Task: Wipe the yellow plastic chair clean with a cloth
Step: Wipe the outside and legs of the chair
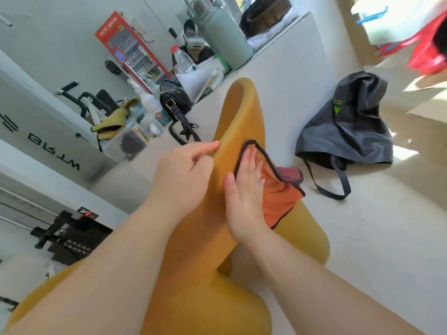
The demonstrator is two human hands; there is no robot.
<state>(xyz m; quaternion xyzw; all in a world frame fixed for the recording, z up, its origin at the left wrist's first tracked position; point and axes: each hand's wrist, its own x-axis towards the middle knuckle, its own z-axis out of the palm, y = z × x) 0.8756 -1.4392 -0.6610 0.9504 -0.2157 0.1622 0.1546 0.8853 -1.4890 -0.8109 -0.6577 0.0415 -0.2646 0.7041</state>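
Note:
The yellow plastic chair [242,112] fills the middle of the view, its curved back running up from the bottom edge. An orange cloth [278,197] with a dark border lies against the chair's surface. My right hand [244,192] presses flat on the cloth with straight fingers. To its left, my left hand [183,172] holds the edge of the chair back, the forefinger stretched along the rim and the other fingers curled behind it.
A grey tote bag [343,126] lies on the pale floor to the right. A black handbag [176,102], bottles, a tall green flask [225,37] and yellow gloves [113,119] crowd a ledge at the back left. A person sits behind it. A red object [428,52] stands top right.

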